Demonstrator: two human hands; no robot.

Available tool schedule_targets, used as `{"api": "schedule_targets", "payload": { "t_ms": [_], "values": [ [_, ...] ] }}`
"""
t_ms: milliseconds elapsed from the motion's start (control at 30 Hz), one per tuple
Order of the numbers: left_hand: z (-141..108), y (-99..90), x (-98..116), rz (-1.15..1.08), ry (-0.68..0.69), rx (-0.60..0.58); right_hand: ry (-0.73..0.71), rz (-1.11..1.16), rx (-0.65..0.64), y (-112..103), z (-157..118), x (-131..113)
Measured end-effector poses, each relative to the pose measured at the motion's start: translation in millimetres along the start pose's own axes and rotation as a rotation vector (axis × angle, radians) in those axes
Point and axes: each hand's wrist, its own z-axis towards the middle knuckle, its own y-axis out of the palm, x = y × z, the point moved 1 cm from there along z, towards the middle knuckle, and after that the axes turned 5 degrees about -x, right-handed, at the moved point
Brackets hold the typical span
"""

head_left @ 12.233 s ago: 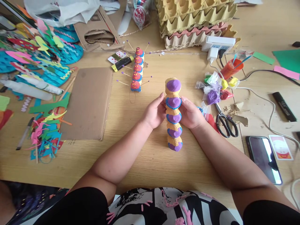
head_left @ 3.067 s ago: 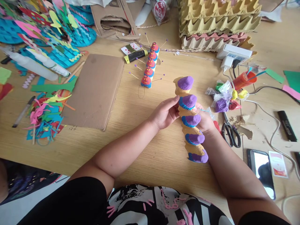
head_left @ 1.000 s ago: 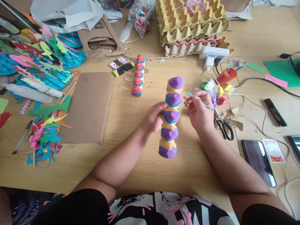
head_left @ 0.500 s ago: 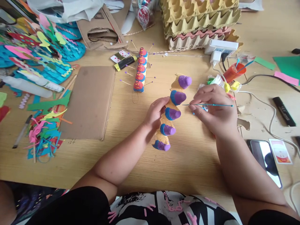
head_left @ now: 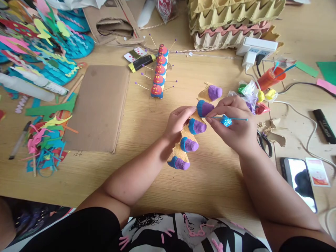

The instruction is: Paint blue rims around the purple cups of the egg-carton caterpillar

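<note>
My left hand point(head_left: 181, 122) is closed on the edge of an egg carton strip point(head_left: 185, 132), held up off the table. Its several cups carry purple clay tips, and most have a blue clay band at the base; the farthest shows bare carton below its purple tip. Between thumb and fingers, my right hand point(head_left: 233, 122) pinches a thin blue stick point(head_left: 236, 119). The stick's left tip is at the second cup from the far end; whether it touches cannot be made out. Farther back stands a finished-looking caterpillar point(head_left: 159, 71) with red smiling cups, blue bases and pins sticking out.
Cardboard point(head_left: 97, 108) and paper scraps point(head_left: 47, 140) lie left. Behind are stacked egg trays point(head_left: 233, 21) and a power strip point(head_left: 257, 47). On the right are an orange cup point(head_left: 270, 78), clay packets point(head_left: 250, 98), pliers point(head_left: 265, 143), a phone point(head_left: 299, 182) and cables.
My right hand has moved left, bringing the stick's tip to the second cup. The strip has tilted slightly in my left hand. The camera view has shifted a little.
</note>
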Motion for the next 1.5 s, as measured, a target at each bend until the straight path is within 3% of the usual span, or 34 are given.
{"api": "schedule_targets", "payload": {
  "t_ms": [233,500,1500],
  "values": [
    [-0.4,0.8,1.4,0.003,-0.006,0.006,-0.128,-0.139,0.025,2.0,-1.0,5.9],
    [1.9,-0.7,-1.3,0.080,0.007,0.037,-0.170,-0.169,-0.010,-1.6,-0.8,3.1],
    [2.4,-1.7,-2.8,0.116,0.041,0.045,-0.061,-0.145,-0.009,-2.7,-1.3,-2.2]
  ]
}}
